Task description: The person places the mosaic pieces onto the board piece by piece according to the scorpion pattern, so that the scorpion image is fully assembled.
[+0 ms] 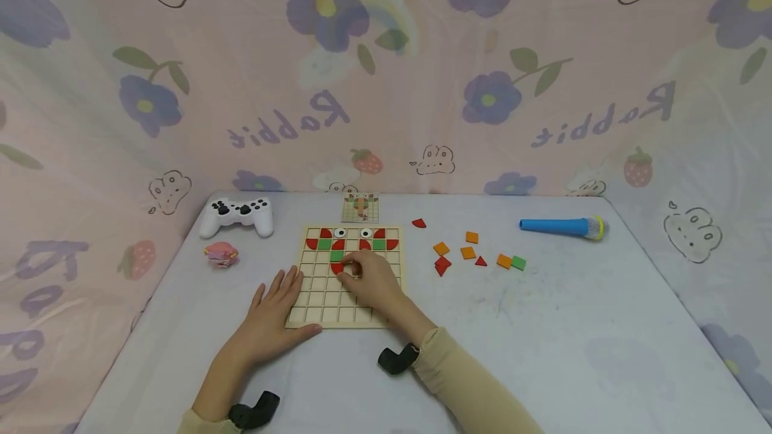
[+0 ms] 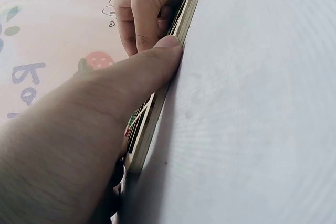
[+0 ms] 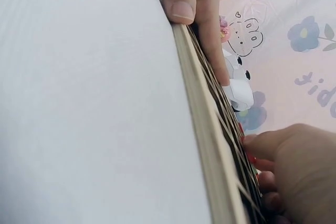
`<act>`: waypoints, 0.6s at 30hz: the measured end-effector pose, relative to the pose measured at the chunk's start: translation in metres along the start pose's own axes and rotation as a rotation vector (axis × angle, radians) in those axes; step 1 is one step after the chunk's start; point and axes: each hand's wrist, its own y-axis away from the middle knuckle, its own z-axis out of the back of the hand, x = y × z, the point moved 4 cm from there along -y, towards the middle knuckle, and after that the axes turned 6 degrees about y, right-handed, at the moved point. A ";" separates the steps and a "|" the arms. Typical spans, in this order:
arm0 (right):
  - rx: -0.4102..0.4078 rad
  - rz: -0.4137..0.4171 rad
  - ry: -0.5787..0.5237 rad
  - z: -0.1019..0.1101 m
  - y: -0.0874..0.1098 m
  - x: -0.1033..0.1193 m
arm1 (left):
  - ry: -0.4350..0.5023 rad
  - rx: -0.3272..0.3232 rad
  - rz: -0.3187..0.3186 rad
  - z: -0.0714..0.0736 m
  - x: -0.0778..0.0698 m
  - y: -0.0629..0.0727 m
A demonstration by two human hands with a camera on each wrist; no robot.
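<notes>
A wooden grid board lies on the table, with red and green pieces and two eye pieces in its upper rows. My left hand rests spread along its left side; in the left wrist view the thumb touches the board's near edge. Over the board's middle, my right hand pinches a red curved piece at the grid, just below a green square. The right wrist view shows red beside the right thumb, but the other fingertips are partly hidden.
Behind the board is a pattern card. Loose orange squares, red pieces and a green square lie to the right. A blue toy microphone, white game controller and pink figurine lie farther out.
</notes>
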 end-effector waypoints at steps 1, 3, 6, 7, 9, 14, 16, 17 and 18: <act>0.002 -0.003 0.001 0.000 0.000 0.000 | -0.001 0.001 0.000 0.000 0.000 0.000; 0.005 -0.008 0.003 0.000 0.000 0.000 | -0.003 0.001 0.001 0.000 -0.001 0.000; 0.003 -0.012 0.005 0.001 0.001 0.001 | -0.002 0.006 0.006 0.000 -0.001 0.000; 0.002 -0.012 0.006 0.002 0.001 0.002 | -0.002 0.007 0.007 0.000 -0.001 0.000; 0.000 -0.012 0.008 0.002 0.001 0.003 | -0.001 0.007 0.009 0.000 -0.001 0.000; 0.001 -0.012 0.016 0.002 0.001 0.004 | -0.005 0.004 0.005 0.000 -0.001 -0.001; 0.001 -0.008 0.020 0.003 0.001 0.005 | -0.002 0.004 0.004 0.001 -0.001 -0.001; 0.002 -0.006 0.025 0.003 0.001 0.005 | -0.001 0.003 0.004 0.001 -0.001 -0.001; 0.001 -0.003 0.029 0.003 0.001 0.006 | 0.002 0.004 0.004 0.001 -0.001 -0.001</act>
